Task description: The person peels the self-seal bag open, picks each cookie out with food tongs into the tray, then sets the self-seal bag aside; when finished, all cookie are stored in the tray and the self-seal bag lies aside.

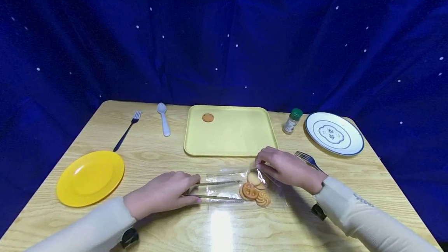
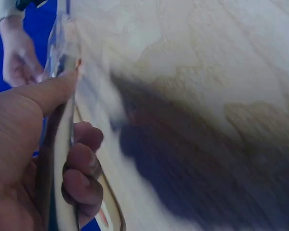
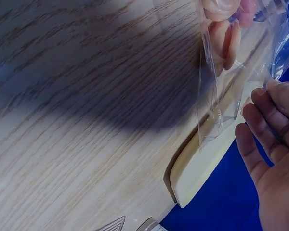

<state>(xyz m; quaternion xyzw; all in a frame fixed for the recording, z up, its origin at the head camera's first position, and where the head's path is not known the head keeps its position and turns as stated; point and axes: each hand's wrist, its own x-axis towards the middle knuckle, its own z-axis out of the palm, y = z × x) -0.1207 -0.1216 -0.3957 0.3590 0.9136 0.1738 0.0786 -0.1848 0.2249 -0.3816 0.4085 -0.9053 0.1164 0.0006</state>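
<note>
My left hand (image 1: 168, 193) grips a pair of metal tongs (image 1: 218, 197). The tongs' two arms stand apart and point right into a clear plastic bag (image 1: 224, 177). Several cookies (image 1: 250, 191), some round and one swirled, lie at the bag's right part, right at the tong tips. With thumb and fingertips, my right hand (image 1: 285, 168) pinches the upper right edge of the bag. In the right wrist view, the clear film (image 3: 221, 106) hangs from those fingertips, cookies showing through. Behind the bag, a pale yellow tray (image 1: 231, 135) bears one round brown cookie (image 1: 208, 118).
A yellow plate (image 1: 90, 178), a dark-handled fork (image 1: 126, 132) and a pale spoon (image 1: 163, 119) lie to the left. At right are a green-capped shaker (image 1: 292, 121), a blue-rimmed white plate (image 1: 334, 133) and another fork (image 1: 308, 159), partly behind my right hand.
</note>
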